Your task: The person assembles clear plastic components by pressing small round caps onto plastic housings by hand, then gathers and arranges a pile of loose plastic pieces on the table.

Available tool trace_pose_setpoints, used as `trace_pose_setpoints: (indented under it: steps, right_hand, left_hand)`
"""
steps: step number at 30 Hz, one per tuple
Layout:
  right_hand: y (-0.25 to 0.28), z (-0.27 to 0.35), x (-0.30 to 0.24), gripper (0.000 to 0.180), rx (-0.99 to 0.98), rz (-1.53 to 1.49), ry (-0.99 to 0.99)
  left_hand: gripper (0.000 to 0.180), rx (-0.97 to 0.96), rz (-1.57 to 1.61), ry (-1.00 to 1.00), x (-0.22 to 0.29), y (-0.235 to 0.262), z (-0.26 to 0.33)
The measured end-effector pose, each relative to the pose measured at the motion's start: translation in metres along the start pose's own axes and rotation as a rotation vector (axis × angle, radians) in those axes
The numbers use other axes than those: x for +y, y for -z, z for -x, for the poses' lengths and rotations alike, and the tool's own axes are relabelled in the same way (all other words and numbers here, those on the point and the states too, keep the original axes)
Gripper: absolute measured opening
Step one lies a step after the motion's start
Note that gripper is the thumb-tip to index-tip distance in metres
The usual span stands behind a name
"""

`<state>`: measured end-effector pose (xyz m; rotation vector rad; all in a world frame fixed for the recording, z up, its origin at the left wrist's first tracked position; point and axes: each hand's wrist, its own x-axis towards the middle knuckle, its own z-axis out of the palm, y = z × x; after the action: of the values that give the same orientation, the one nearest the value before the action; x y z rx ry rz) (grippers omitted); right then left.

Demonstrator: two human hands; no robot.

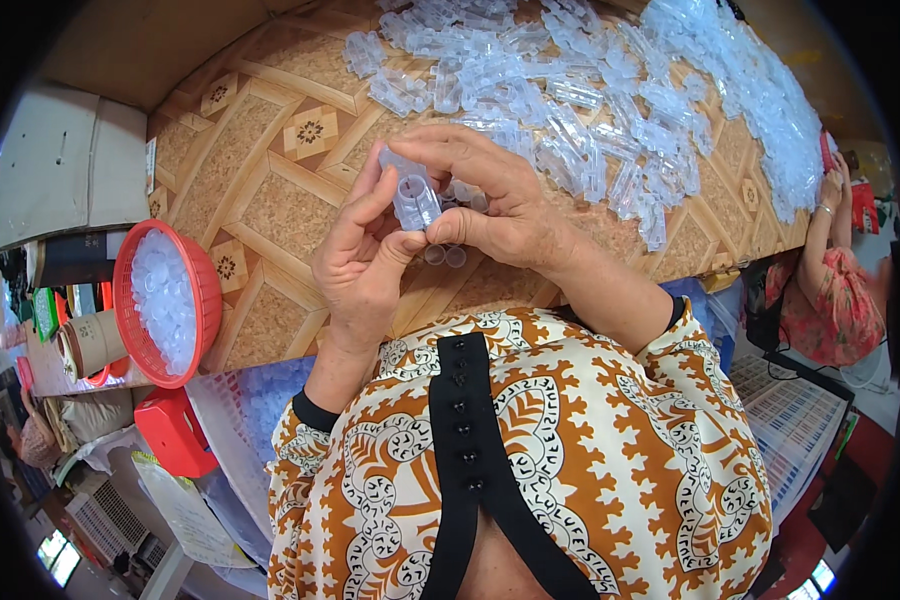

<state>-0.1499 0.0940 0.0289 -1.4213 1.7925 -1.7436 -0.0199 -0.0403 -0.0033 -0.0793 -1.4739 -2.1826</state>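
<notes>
Both my hands meet over the table's near middle, pinching one clear plastic piece with a round opening. My left hand grips its left side between thumb and fingers. From the right, my right hand presses its thumb on the lower edge while the fingers arch over the top. Just under my hands lie several small clear round caps, partly hidden by the right hand. Beyond my fingers spreads a large heap of similar clear plastic pieces.
A red plastic basket full of small translucent parts stands at the table's left edge. Next to it is a cardboard box. The table has a wood-and-cork pattern. Another person in a red floral top works at the far right.
</notes>
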Motion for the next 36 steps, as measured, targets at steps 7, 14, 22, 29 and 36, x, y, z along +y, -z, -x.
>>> trace_pose_setpoints:
  steps: [7,14,22,29,36]
  right_hand:
    - [0.0046,-0.0043,-0.0019,0.065,0.002,-0.033,-0.029]
    - [0.0044,-0.0021,-0.0079,0.077,-0.006,-0.206,-0.264]
    - [0.0062,-0.0028,-0.0043,0.074,-0.044,-0.062,-0.097]
    - [0.0035,-0.0039,-0.0037,0.067,0.038,-0.073,-0.037]
    - [0.0057,-0.0030,-0.0061,0.069,-0.005,-0.072,-0.085]
  left_hand:
    - [0.048,0.034,-0.014,0.024,0.0037,-0.0033,-0.0010]
    - [0.046,0.022,-0.048,-0.014,0.0017,0.0020,-0.0017]
    - [0.046,0.020,0.021,0.009,0.0045,-0.0004,-0.0007]
    - [0.046,0.003,-0.041,-0.034,0.0022,0.0010,-0.0017]
    - [0.046,0.017,0.001,-0.004,0.0017,0.0009,-0.0011]
